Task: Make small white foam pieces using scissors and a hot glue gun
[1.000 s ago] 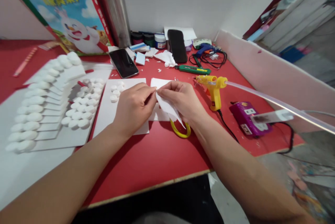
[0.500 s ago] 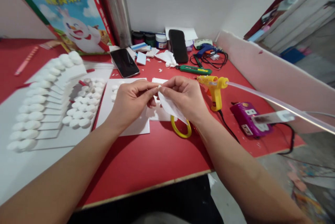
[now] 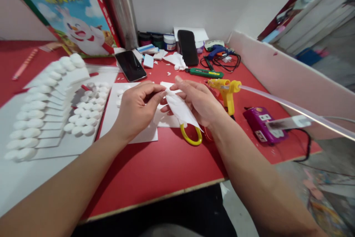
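My left hand (image 3: pixel 140 105) pinches the gathered tip of a thin white sheet, like tissue paper (image 3: pixel 180 108), between thumb and forefinger. The sheet fans out from there toward the lower right. Just behind and right of it is my right hand (image 3: pixel 201 100), its thumb raised and fingers apart; the sheet hides part of its palm and some fingers. Below the hands lie white card sheets (image 3: pixel 151 133) and the yellow handle of a tool, likely scissors (image 3: pixel 191 141). A few small white pieces (image 3: pixel 119 96) rest on the card by my left hand.
At left, white board pieces carry rows of white oval pads (image 3: pixel 39 105), beside a cluster of white balls (image 3: pixel 83 118). A yellow glue gun (image 3: pixel 227 92), purple power socket (image 3: pixel 264 126) and green cutter (image 3: pixel 205 73) lie right. Two phones (image 3: pixel 130 66) and a steel bottle (image 3: pixel 120 11) stand behind.
My right thumb has lifted off the white sheet and the right fingers have spread. The left hand keeps its pinch, and more of the sheet now shows.
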Tool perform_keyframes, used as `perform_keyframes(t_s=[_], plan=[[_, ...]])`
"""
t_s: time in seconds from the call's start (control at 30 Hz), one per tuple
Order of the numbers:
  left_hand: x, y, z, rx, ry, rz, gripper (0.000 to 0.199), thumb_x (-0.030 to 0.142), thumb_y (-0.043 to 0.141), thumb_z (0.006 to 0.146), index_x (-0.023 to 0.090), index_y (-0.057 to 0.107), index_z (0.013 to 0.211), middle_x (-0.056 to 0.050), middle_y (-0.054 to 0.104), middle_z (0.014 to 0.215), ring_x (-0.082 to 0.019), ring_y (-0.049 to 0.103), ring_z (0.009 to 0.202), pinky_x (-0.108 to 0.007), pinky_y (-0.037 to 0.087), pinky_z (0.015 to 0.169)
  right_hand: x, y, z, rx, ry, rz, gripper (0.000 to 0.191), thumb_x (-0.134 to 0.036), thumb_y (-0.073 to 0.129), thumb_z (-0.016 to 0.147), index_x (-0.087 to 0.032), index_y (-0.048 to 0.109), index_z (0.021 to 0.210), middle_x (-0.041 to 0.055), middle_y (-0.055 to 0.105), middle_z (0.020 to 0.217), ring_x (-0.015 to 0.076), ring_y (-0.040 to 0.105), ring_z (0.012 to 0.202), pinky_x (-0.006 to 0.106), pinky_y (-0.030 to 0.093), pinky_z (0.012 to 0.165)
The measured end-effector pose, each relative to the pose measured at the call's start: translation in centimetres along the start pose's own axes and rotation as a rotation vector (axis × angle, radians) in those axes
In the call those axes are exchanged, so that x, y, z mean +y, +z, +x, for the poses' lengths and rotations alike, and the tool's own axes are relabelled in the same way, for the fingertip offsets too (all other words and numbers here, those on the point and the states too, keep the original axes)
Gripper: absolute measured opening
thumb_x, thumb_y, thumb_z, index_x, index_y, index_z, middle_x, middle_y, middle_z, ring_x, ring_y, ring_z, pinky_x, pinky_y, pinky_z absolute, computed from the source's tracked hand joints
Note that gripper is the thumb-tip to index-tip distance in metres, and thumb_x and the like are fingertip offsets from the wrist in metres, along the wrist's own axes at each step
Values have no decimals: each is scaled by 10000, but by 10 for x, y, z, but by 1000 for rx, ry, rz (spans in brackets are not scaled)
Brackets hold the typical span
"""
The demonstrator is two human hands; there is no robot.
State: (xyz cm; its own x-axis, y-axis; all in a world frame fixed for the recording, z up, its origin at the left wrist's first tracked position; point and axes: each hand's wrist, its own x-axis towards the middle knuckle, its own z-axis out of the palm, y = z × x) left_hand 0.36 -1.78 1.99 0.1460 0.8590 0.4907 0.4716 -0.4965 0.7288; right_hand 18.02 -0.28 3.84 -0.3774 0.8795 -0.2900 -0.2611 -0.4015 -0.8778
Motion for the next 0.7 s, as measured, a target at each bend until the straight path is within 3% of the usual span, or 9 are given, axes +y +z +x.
perform_keyframes(t_s=[0.1, 0.2, 0.33, 0.47, 0.57, 0.7], plan=[[1, -1, 1, 0, -69, -82, 118, 210, 671, 934, 179, 782, 909, -21, 750, 834, -148, 664, 755, -256, 505, 700, -4, -6, 3, -210, 208, 136, 372, -525, 448, 1049, -189, 582, 966, 73, 720, 741, 209, 703, 611, 399, 621, 657], [1, -2, 1, 3, -32, -56, 129, 185, 665, 931, 183, 789, 895, -25, 753, 851, -153, 667, 794, -264, 505, 738, -3, -10, 5, -326, 281, 178, 428, -479, 324, 1086, -174, 600, 970, 86, 720, 765, 184, 671, 605, 349, 597, 637], [2, -1, 2, -12, -40, -87, 136, 171, 671, 922, 188, 798, 879, -17, 747, 819, -146, 655, 779, -258, 500, 731, 1, -11, 7, -247, 229, 153, 362, -423, 452, 1059, -153, 631, 896, 44, 658, 713, 92, 465, 498, 212, 437, 494], [1, 2, 3, 30, -229, -248, 85, 213, 728, 882, 179, 803, 902, -14, 742, 781, -125, 616, 672, -247, 488, 642, 4, -9, 7, -190, 129, 87, 272, -374, 649, 962, -148, 627, 812, 3, 556, 668, 61, 326, 491, 197, 284, 447], [-1, 4, 3, 46, -316, -340, 104, 248, 757, 863, 178, 811, 917, -6, 711, 726, -107, 559, 599, -240, 458, 578, 4, -8, 5, -168, 47, 37, 276, -369, 776, 870, -151, 618, 808, -31, 508, 663, 48, 320, 504, 199, 265, 472], [-2, 4, 2, 51, -326, -367, 118, 275, 782, 846, 189, 822, 917, -3, 693, 706, -105, 545, 592, -238, 450, 564, 3, -7, 3, -131, -36, -37, 420, -417, 913, 713, -163, 636, 900, -66, 500, 666, 49, 377, 521, 209, 295, 502]])
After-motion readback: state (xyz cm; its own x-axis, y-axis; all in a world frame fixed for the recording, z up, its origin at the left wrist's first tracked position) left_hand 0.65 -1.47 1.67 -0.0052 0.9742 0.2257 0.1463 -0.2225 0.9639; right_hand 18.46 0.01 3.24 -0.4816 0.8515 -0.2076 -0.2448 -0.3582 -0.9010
